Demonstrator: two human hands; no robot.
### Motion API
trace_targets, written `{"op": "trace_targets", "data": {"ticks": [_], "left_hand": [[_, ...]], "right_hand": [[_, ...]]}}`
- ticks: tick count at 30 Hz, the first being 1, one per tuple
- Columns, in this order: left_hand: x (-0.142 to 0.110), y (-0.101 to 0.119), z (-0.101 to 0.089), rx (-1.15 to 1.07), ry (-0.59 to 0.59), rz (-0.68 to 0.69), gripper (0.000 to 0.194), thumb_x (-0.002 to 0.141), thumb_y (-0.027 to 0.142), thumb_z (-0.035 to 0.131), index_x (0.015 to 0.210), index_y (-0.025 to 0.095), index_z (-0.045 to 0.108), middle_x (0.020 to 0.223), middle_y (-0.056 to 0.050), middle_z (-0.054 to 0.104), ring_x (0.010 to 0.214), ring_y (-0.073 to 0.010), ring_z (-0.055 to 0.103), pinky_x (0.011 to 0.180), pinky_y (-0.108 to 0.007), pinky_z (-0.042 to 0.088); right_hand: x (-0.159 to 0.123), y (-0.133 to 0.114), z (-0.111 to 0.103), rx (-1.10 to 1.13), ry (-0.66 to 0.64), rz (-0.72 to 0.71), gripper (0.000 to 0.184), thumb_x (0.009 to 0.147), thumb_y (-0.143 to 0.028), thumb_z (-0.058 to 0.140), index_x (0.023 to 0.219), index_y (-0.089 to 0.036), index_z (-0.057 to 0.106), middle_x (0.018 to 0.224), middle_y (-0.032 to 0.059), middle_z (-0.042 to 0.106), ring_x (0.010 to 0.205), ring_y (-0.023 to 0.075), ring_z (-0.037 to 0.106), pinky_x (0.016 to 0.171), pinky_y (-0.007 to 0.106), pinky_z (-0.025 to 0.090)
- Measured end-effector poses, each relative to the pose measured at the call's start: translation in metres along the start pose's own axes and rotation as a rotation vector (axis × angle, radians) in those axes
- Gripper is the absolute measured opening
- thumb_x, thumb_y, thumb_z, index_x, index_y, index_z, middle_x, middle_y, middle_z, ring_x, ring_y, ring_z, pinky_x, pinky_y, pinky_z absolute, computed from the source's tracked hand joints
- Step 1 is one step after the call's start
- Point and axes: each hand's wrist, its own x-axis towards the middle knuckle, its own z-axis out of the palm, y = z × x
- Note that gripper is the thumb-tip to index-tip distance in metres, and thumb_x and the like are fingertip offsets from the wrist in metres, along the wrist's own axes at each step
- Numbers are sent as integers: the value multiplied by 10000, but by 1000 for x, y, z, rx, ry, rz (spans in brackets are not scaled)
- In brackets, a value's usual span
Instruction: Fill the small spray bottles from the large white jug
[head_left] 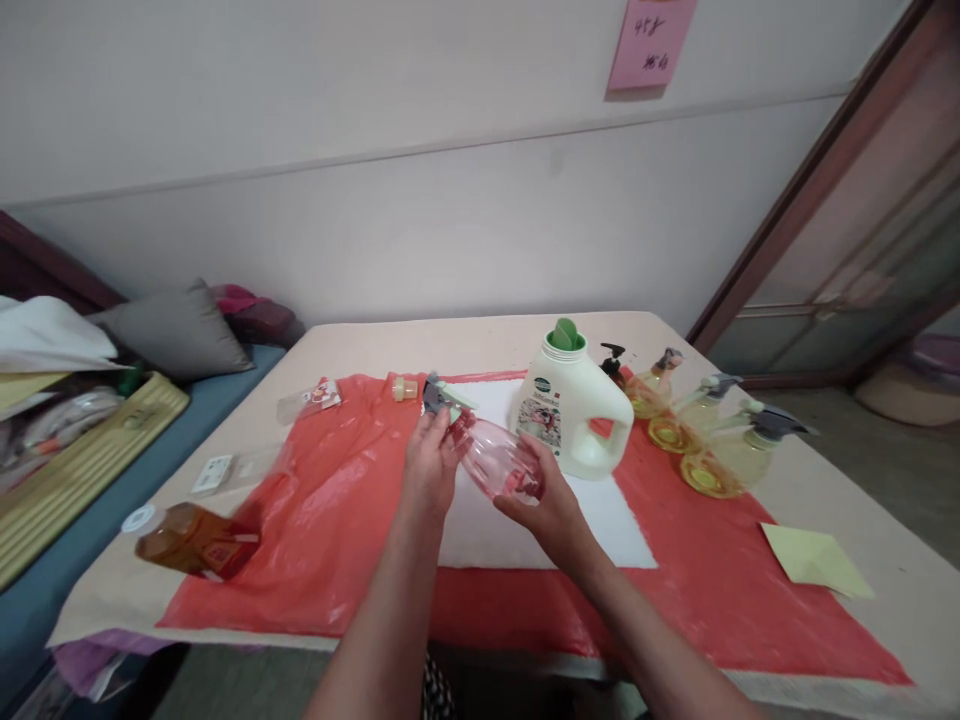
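A clear pinkish spray bottle [491,455] is held tilted above the table, its grey-and-white trigger head pointing up and left. My left hand [433,455] is closed around the neck just below the trigger head. The base rests in the grip of my right hand [551,505], with fingers behind it and the thumb in front. Close behind the bottle stands a large cream jug [574,405] with a handle, a printed label and a green piece [565,335] in its mouth. Under both hands lies a white sheet [480,540].
Several yellow-tinted spray bottles [724,465] and a dark pump bottle [613,365] stand at the right. An amber bottle [196,540] lies at the left on the red plastic sheet [315,540]. A yellowish cap [405,388] and a yellow paper [814,558] are also on the table.
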Motion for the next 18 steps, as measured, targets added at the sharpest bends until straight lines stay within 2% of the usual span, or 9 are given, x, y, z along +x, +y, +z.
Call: {"op": "trace_targets", "data": {"ticks": [4,6,9,12,14,16,18], "left_hand": [[5,-1,-2,-38,-18,-17,324,752,394,832,973,200,697,1003,-73,753,890,-184,711,781,-289,539],[5,-2,-2,-54,-47,-12,296,770,395,817,950,189,704,980,-79,753,901,-190,714,814,-306,541],[5,-4,-1,-62,-72,-8,282,789,407,803,932,182,708,960,-80,745,916,-199,718,874,-335,537],[4,-7,1,-59,-79,3,268,800,403,797,937,188,712,944,-68,733,914,-196,718,897,-344,529],[4,-7,2,-79,-51,10,245,806,385,792,945,197,717,927,-57,729,895,-185,714,881,-335,532],[5,-6,1,-119,-2,13,216,814,356,786,951,204,717,922,-50,732,883,-175,712,858,-320,536],[7,-3,0,-156,30,13,191,826,322,778,956,199,712,934,-52,740,889,-171,715,844,-307,537]], "right_hand": [[1,1,-3,110,-9,110,885,598,-426,849,1384,-250,480,1320,96,619,1025,236,648,912,407,542],[1,1,-5,240,-50,174,836,652,-487,824,1381,-262,482,1270,81,657,932,208,670,832,365,548],[2,2,-6,421,-109,308,692,787,-672,653,1323,-251,534,1049,63,714,699,165,650,622,304,519],[3,2,-5,499,-93,419,797,804,-830,481,1319,-225,550,811,35,663,598,177,626,499,287,467],[3,0,-4,509,-77,415,852,798,-846,462,1398,-242,487,890,52,674,625,187,651,510,297,489],[2,-3,-3,493,-67,364,861,776,-764,592,1476,-309,381,1183,85,669,705,186,685,570,314,536],[1,-7,-3,455,-60,281,986,678,-569,793,1510,-398,293,1488,85,508,792,180,703,659,339,577]]}}
